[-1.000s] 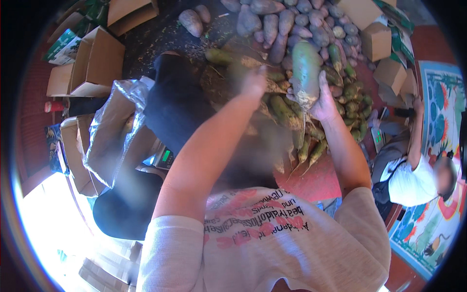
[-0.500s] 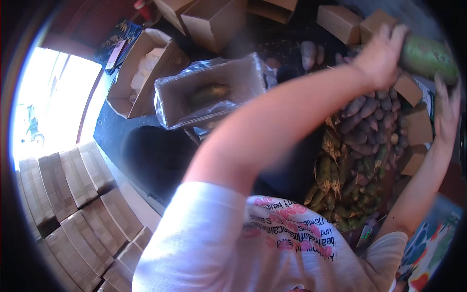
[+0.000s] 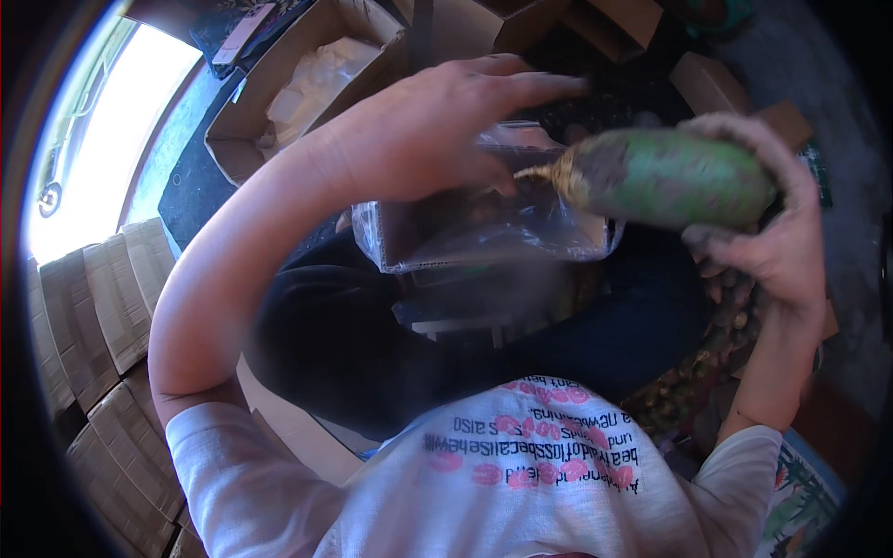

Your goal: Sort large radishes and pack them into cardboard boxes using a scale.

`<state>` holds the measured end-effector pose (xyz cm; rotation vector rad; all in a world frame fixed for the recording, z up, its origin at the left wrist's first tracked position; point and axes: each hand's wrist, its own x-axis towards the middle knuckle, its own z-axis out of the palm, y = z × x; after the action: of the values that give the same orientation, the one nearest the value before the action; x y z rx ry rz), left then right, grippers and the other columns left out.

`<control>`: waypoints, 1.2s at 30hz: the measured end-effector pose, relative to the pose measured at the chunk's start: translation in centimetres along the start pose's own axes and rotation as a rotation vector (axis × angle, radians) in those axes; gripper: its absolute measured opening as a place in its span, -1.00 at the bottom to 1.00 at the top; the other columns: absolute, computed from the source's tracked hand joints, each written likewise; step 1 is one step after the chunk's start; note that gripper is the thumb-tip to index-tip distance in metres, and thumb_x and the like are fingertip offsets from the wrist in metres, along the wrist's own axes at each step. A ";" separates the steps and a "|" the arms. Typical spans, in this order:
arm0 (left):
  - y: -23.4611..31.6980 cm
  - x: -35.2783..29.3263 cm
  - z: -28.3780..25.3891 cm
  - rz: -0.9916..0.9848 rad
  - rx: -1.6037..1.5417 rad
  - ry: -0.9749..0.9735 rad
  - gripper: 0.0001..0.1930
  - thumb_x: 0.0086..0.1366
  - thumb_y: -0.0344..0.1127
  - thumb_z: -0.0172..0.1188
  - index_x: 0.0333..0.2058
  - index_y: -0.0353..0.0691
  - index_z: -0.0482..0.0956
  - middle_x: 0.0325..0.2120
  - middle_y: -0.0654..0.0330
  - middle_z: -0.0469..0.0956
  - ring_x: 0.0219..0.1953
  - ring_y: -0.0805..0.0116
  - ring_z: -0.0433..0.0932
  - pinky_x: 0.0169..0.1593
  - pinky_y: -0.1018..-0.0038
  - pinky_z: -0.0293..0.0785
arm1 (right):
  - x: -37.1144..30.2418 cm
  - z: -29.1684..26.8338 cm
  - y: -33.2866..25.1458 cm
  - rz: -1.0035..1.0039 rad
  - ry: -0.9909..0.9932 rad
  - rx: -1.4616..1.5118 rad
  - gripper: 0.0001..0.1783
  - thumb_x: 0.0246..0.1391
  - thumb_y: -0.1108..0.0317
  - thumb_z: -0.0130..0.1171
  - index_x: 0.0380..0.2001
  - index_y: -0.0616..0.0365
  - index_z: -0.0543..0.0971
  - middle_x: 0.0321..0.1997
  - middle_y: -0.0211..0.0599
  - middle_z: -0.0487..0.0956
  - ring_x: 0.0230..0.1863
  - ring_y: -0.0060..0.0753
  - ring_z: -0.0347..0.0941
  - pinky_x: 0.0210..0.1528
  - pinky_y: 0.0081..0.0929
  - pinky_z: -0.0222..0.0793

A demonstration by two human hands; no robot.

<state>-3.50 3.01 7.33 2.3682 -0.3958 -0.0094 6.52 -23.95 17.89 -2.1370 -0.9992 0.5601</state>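
A large green radish (image 3: 672, 179) with a thin, pale root tip is held level in front of me, its tip toward the left. My right hand (image 3: 786, 219) wraps round its thick end, fingers over the top and thumb below. Fingers apart and slightly blurred, my left hand (image 3: 456, 126) hangs over the left part of a cardboard box (image 3: 409, 223) lined with clear plastic. Nothing shows in that hand, which is near the root tip without clearly holding it. The radish is above the box's right side, and my left forearm hides part of the box.
An open carton (image 3: 237, 139) with crumpled pale wrapping stands to the left, a phone (image 3: 244, 33) beyond it. Flat cardboard boxes (image 3: 130, 307) are stacked at lower left. Root vegetables (image 3: 693, 386) lie on the floor at right, partly behind my arm. More cartons (image 3: 712, 84) stand farther back.
The green radish has come from the far right toward the middle, over the lined box. My left hand has left it and swung left, while my right hand keeps hold.
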 end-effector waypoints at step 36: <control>-4.1 -1.4 6.2 0.229 0.295 0.219 -0.71 0.23 -0.27 0.25 -0.08 -0.20 0.59 -0.10 0.09 0.53 -0.06 0.07 0.56 0.01 0.24 0.53 | 3.9 18.3 18.5 -0.187 -0.925 -0.802 -0.52 0.20 0.34 -0.02 0.19 -0.17 0.53 0.37 -0.15 0.35 0.27 0.13 0.38 0.20 -0.17 0.45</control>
<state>-4.44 2.10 -0.15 2.5614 -0.5921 0.4386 6.36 -21.74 -8.37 -2.3955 -2.1964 1.2687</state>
